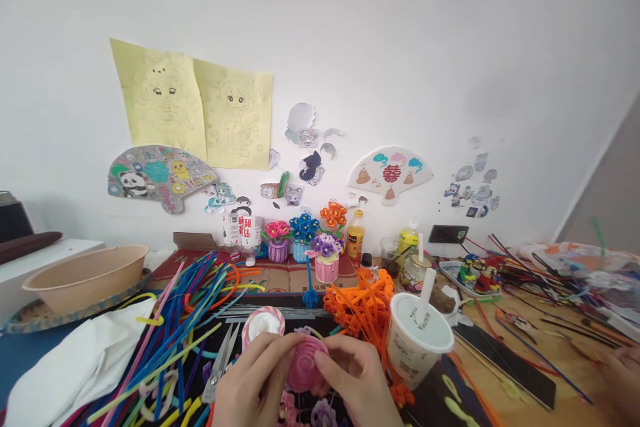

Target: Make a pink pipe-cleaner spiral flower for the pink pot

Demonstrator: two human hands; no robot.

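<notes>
Between my two hands is a round pink disc of coiled pipe cleaner (306,365), its spiral facing me. My left hand (255,380) grips its left edge with bent fingers. On the right rim, the thumb and fingers of my right hand (357,373) pinch it. Just behind stands a pink-and-white striped cup (263,321) with white filling. Scissors (220,363) lie left of my left hand. Below the disc are purple pipe-cleaner flowers (324,413), partly hidden by my hands.
Loose coloured pipe cleaners (200,307) spread at left. An orange pipe-cleaner pile (365,300) and a lidded drink cup with straw (420,340) stand close on the right. Small flower pots (327,267) line the back. Another person's hand (623,373) shows at far right, beyond a phone (510,363).
</notes>
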